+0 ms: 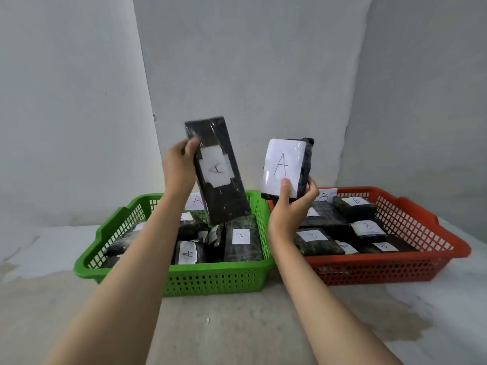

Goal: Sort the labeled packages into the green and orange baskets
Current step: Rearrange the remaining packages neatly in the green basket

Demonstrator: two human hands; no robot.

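Both hands are raised above the baskets, each closed around a black-wrapped package with its white label turned toward the camera, most likely so the letter can be read before it is dropped. The left hand [181,164] pinches the long package [218,175] by its upper left edge, thumb on the front face; the package hangs tilted, its lower end dipping over the back of the green basket [210,277]. Its label is blurred, but the letter looks like an A lying sideways. The right hand [292,206] grips the short package [287,167] from below, thumb pressed on the bottom of a clear A label, fingers wrapped behind. This one hovers over the seam where the two baskets meet, just above the near-left corner of the orange basket [382,270].

The sorting seems well along: the green basket holds packages marked A, the orange one holds packages marked B, and each has a paper sign propped at its back rim. By that rule both raised packages belong in green.

Green is crowded, with packages lying flat and some on edge, so the long package has little bare floor and would probably rest on top of the others. The short one needs to travel left over green's right rim, clear of the long package beside it. The two baskets touch along that side, so a careless drop there could slip into orange.
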